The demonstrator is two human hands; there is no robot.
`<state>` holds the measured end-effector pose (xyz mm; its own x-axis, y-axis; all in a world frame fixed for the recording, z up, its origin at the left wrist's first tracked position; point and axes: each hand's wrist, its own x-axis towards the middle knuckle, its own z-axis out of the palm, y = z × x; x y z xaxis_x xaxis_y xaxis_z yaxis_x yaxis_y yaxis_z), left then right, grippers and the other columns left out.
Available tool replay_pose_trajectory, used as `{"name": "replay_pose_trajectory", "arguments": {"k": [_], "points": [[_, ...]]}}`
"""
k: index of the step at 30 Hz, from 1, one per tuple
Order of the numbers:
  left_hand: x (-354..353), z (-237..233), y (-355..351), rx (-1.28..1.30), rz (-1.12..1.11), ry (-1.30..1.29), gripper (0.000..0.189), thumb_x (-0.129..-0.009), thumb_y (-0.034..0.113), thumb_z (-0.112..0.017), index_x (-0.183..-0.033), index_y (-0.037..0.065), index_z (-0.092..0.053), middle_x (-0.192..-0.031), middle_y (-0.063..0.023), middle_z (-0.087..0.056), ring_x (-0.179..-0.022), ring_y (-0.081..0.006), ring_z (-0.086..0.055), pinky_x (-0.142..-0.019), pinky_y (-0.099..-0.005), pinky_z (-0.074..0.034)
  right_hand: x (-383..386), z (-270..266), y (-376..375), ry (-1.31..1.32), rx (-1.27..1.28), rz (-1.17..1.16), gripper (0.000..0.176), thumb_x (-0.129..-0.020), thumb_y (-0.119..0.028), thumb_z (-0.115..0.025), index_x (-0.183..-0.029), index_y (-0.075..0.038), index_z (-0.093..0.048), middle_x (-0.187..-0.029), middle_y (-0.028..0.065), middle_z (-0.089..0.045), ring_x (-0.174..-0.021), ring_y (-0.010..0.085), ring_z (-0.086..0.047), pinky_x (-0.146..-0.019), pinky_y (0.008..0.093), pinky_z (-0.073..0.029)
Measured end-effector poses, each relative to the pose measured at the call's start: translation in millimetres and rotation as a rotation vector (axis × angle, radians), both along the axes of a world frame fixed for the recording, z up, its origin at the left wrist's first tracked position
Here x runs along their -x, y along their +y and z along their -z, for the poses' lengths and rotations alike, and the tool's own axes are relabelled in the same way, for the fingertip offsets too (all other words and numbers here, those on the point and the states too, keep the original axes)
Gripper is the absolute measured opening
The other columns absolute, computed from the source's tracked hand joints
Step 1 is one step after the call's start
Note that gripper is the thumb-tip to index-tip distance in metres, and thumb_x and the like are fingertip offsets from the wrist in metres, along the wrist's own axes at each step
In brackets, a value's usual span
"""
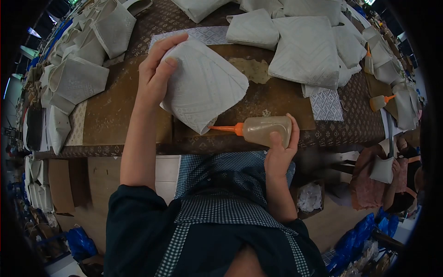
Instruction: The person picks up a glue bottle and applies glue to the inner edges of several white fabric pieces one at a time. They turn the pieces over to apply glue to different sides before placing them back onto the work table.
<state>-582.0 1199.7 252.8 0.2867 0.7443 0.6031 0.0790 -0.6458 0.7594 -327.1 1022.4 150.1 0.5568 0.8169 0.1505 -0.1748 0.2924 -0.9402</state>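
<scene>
A white patterned fabric piece [205, 83] is held up over the table by my left hand [159, 69], its thumb on the near face and the fingers at its upper left edge. My right hand [281, 150] is wrapped round a clear squeeze bottle [263, 129] with brownish contents and an orange nozzle. The bottle lies nearly level, its nozzle pointing left. The nozzle tip is at the lower corner of the fabric piece; whether they touch I cannot tell.
Piles of white pieces stand at the left [78, 81] and back right [307, 51] of the brown patterned table [360, 124]. Another orange-tipped bottle [377, 103] lies at the right. A co-worker [374, 180] is at the far right. Cardboard boxes stand below.
</scene>
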Motion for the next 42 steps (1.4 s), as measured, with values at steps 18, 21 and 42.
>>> {"name": "replay_pose_trajectory", "arguments": {"k": [18, 21, 42], "points": [[-3.6, -0.4, -4.1, 0.050, 0.030, -0.020, 0.052, -0.086, 0.032, -0.059, -0.129, 0.003, -0.058, -0.120, -0.0085, -0.061, -0.110, -0.0164, -0.054, -0.096, -0.0296, -0.040, -6.8, -7.0, 15.9, -0.185, -0.043, 0.061, 0.067, -0.079, -0.010, -0.078, -0.136, -0.005, -0.044, -0.123, 0.0074, -0.053, -0.111, 0.0180, -0.052, -0.099, 0.0311, -0.042], [-1.5, -0.8, -3.2, 0.048, 0.029, -0.008, 0.053, -0.085, 0.032, -0.060, -0.129, 0.003, -0.058, -0.120, -0.0087, -0.061, -0.110, -0.0166, -0.054, -0.097, -0.0298, -0.040, -10.4, -10.4, 15.9, -0.228, -0.073, 0.030, 0.067, -0.078, -0.008, -0.077, -0.136, -0.004, -0.043, -0.124, 0.0105, -0.054, -0.112, 0.0195, -0.053, -0.099, 0.0322, -0.043], [15.1, -34.4, 4.2, 0.174, 0.141, 0.305, 0.065, -0.077, 0.037, -0.067, -0.135, 0.010, -0.055, -0.123, -0.0068, -0.056, -0.113, -0.0173, -0.052, -0.096, -0.0322, -0.041, -10.4, -11.9, 16.0, -0.128, -0.169, 0.119, 0.069, -0.082, -0.012, -0.076, -0.139, -0.005, -0.039, -0.126, 0.0147, -0.054, -0.115, 0.0227, -0.053, -0.100, 0.0351, -0.044]]}}
